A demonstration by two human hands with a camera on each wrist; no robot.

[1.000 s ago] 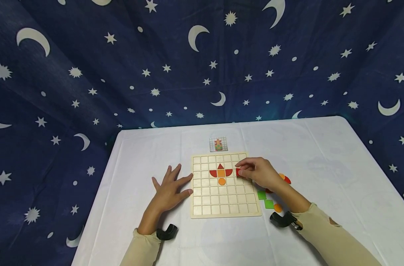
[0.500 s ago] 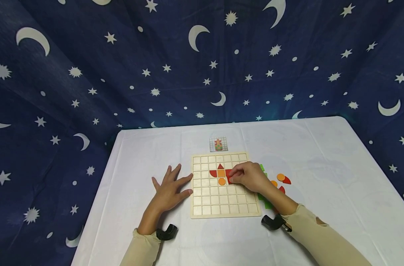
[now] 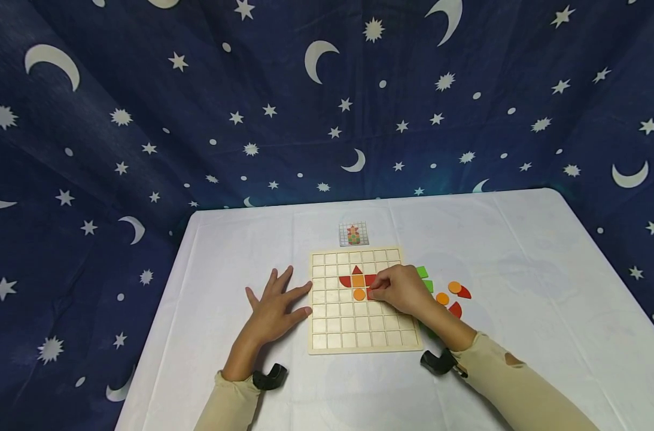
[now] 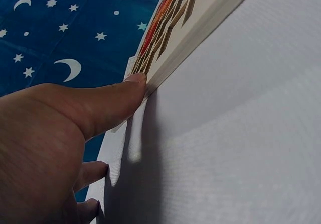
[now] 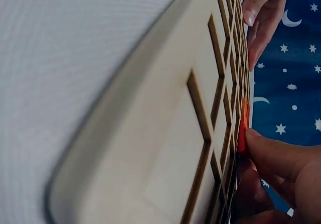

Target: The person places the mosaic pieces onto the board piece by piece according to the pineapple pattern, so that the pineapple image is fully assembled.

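Observation:
A wooden grid board (image 3: 337, 341) lies on the white table. On it sit a red triangle (image 3: 356, 270), an orange square (image 3: 357, 281) between red curved-edge pieces (image 3: 345, 281), and an orange disc (image 3: 359, 294). My right hand (image 3: 402, 290) pinches a red piece (image 5: 242, 142) at the cell right of the disc; the fingers cover part of it, so its full shape is hidden. With fingers spread, my left hand (image 3: 273, 314) rests on the table, its thumb and forefinger touching the board's left edge. In the left wrist view the thumb (image 4: 118, 96) meets the board's side.
A small pattern card (image 3: 353, 234) lies beyond the board. To its right are loose green squares (image 3: 427, 286), orange discs (image 3: 454, 287) and red curved-edge pieces (image 3: 455, 310), some partly behind the right forearm. A star-and-moon cloth (image 3: 283, 120) hangs behind the table (image 3: 240, 239).
My right hand has moved left and slightly down over the board, carrying the red piece from near the right side to the cell beside the orange disc. The left hand has stayed still.

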